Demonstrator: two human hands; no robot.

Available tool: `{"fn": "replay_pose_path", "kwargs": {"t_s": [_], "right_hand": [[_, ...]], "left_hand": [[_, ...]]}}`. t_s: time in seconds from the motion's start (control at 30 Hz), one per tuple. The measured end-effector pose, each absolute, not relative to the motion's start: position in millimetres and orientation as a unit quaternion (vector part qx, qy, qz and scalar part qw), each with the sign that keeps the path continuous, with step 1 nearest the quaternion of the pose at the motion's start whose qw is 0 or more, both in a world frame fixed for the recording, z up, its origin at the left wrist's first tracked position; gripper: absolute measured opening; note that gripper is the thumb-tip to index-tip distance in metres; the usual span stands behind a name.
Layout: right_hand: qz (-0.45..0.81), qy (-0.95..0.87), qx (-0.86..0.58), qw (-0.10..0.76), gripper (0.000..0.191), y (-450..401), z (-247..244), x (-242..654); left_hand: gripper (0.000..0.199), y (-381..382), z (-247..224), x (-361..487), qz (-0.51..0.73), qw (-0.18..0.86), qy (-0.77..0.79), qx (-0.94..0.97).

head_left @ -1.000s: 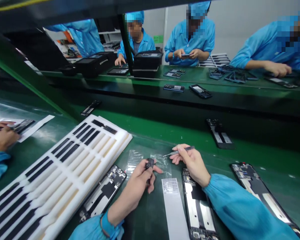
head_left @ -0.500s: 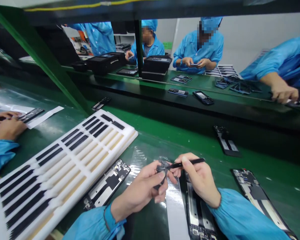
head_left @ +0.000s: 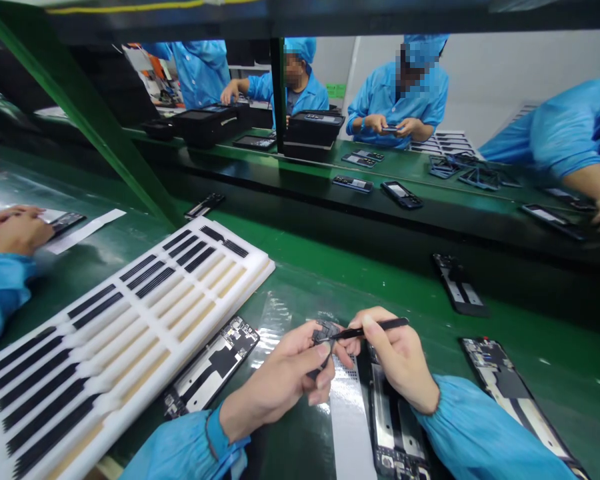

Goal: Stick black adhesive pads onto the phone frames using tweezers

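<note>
My left hand (head_left: 275, 380) pinches a small black electronic part (head_left: 323, 331) between thumb and fingers. My right hand (head_left: 397, 357) grips black tweezers (head_left: 375, 328), whose tips reach the part. Below my hands lies a perforated white strip (head_left: 351, 427). A clear plastic bag (head_left: 274, 320) lies partly behind my left hand. Open phone frames with exposed boards lie on both sides: one (head_left: 211, 367) left of my left wrist, one (head_left: 395, 427) under my right hand, and one (head_left: 510, 393) further right.
A white foam tray (head_left: 125, 340) holding black and tan strips lies at left on the green belt (head_left: 330, 267). A co-worker's hands (head_left: 20, 232) work on a phone part (head_left: 67, 221) at far left. Beyond a green beam (head_left: 95, 127), people in blue work behind black boxes (head_left: 207, 127).
My hands have come together. The tweezers, apart from the part a second ago, now reach it. The view has shifted slightly, and the co-worker at right has moved their hand.
</note>
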State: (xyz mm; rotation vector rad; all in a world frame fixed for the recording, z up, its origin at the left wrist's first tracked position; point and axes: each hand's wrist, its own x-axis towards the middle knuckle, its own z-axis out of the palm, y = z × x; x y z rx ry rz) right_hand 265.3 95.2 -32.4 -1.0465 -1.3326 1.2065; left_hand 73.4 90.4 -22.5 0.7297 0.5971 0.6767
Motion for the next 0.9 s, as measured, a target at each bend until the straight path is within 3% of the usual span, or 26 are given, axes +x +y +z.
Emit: {"fn": "replay_pose_path", "kwargs": {"t_s": [0.9], "right_hand": [[0.522,-0.543,-0.396,0.525,0.024,97.3,-42.3,268.0]], "left_hand": [[0.013,91.2,-22.7,75.2,0.315,0.832,0.298,0.346]]}}
